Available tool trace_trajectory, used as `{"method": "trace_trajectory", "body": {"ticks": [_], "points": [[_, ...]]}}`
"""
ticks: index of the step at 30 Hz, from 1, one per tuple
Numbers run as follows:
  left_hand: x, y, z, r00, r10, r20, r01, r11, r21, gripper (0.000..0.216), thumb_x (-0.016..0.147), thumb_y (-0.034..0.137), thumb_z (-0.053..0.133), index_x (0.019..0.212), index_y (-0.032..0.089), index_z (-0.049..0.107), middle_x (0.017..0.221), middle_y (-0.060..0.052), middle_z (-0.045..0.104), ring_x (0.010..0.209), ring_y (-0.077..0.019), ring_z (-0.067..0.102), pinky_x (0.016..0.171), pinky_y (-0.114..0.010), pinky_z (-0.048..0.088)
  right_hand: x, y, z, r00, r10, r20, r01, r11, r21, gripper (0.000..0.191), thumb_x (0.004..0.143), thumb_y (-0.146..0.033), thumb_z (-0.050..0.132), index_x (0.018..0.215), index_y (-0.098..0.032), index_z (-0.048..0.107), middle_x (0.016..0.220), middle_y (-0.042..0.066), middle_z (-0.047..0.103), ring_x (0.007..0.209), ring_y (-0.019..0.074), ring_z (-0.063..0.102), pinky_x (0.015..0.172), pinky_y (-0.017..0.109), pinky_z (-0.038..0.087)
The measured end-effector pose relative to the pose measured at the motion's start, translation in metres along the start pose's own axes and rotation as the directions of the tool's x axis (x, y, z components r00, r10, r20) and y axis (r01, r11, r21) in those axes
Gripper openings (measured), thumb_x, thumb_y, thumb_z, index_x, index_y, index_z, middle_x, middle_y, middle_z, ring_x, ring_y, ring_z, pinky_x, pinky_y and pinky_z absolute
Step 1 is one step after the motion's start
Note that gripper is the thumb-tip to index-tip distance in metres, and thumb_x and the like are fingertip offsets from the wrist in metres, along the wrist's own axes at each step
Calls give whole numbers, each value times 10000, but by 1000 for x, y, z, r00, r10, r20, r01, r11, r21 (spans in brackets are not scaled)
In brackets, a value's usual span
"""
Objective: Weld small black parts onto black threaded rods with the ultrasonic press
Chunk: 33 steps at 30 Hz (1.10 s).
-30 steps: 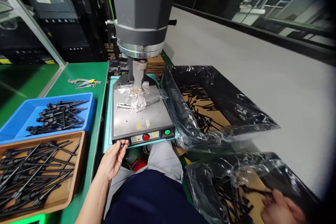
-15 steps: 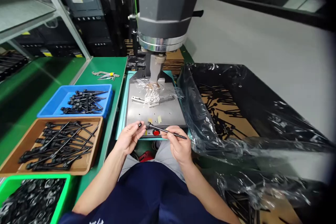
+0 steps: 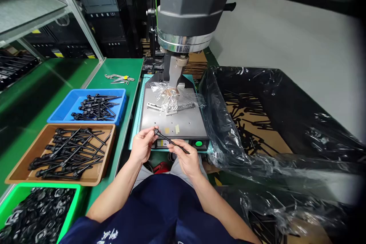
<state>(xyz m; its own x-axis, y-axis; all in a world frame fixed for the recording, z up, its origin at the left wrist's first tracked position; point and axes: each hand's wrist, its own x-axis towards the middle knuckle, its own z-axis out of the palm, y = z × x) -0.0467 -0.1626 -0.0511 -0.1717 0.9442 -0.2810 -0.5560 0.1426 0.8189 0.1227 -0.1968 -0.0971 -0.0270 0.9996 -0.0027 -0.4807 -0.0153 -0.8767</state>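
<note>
A thin black rod with a knobbed head is held between both hands, just in front of the press machine's control panel. My left hand pinches the rod's head end with fingers closed. My right hand grips the other end of the rod. Above them lies the steel work plate with a crumpled clear film under the press horn.
On the green bench to the left sit a blue tray and a brown tray of similar black rods, and a green bin of black parts. Plastic-lined cardboard boxes with black pieces stand at the right. Pliers lie at the back.
My right hand came from the lower right box to the front of the machine with a black rod. Both hands now hold it, closer together and lower than half a second ago.
</note>
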Motion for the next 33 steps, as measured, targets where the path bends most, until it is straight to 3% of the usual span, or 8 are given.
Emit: {"method": "trace_trajectory", "body": {"ticks": [5, 8, 11, 14, 24, 27, 30, 33], "points": [[3, -6, -6, 997, 18, 72, -28, 989, 148, 336, 653, 349, 843, 919, 160, 761, 1051, -116, 745, 918, -211, 690, 823, -338, 545, 7, -3, -18, 929, 292, 225, -229, 936, -268, 377, 837, -450, 690, 1108, -186, 690, 868, 63, 711, 635, 147, 656, 593, 293, 534], [2, -14, -8, 986, -41, 162, 3, 974, 228, 350, 658, 358, 837, 946, 171, 770, 1079, -119, 741, 954, -246, 692, 885, -392, 532, 13, -13, -13, 872, 402, 279, -248, 855, -456, 323, 879, -460, 611, 988, -164, 683, 672, 6, 648, 528, 118, 577, 517, 246, 463], [0, -22, -10, 981, -45, 190, -8, 963, 269, 378, 685, 390, 814, 993, 177, 767, 1144, -127, 719, 1016, -278, 683, 940, -434, 512, 15, -17, -4, 903, 340, 262, -127, 795, -593, 285, 923, -400, 526, 822, -171, 661, 533, -39, 521, 479, 99, 476, 498, 228, 389], [-2, -23, -11, 981, -24, 191, -35, 953, 300, 392, 702, 412, 798, 1017, 181, 762, 1193, -128, 698, 1096, -299, 655, 985, -460, 493, 13, -14, 3, 957, 183, 224, 4, 766, -643, 230, 916, -324, 523, 787, -185, 654, 657, -12, 578, 525, 96, 466, 515, 236, 358], [-1, -20, 3, 964, 51, 262, -154, 908, 389, 230, 719, 230, 784, 947, 201, 770, 1250, -117, 667, 1228, -253, 576, 1108, -392, 387, 19, -3, 2, 938, 284, 198, -191, 902, -387, 288, 882, -457, 577, 833, -178, 632, 542, -54, 477, 448, 74, 377, 439, 208, 291], [9, -27, 8, 952, 39, 303, -167, 898, 407, 341, 734, 266, 773, 1070, 215, 738, 1291, -114, 643, 1231, -258, 569, 1074, -399, 419, 32, -6, 3, 950, 270, 159, -228, 944, -239, 360, 845, -513, 624, 1000, -187, 623, 597, -57, 505, 444, 61, 373, 410, 186, 269], [30, -26, 10, 971, 96, 218, -177, 904, 390, 416, 726, 302, 783, 1125, 213, 707, 1245, -113, 664, 1174, -245, 599, 1038, -383, 441, 48, -10, -3, 961, 273, 54, -263, 954, -144, 465, 840, -580, 608, 1103, -198, 585, 639, -52, 543, 415, 47, 328, 371, 170, 202], [61, -12, 14, 975, 218, 31, -216, 919, 329, 390, 726, 351, 781, 1073, 196, 697, 1187, -110, 672, 1102, -211, 621, 978, -345, 471, 66, -17, -12, 963, 269, 21, -262, 951, -163, 437, 826, -586, 623, 976, -176, 593, 595, -59, 527, 409, 42, 318, 364, 161, 213]]}}
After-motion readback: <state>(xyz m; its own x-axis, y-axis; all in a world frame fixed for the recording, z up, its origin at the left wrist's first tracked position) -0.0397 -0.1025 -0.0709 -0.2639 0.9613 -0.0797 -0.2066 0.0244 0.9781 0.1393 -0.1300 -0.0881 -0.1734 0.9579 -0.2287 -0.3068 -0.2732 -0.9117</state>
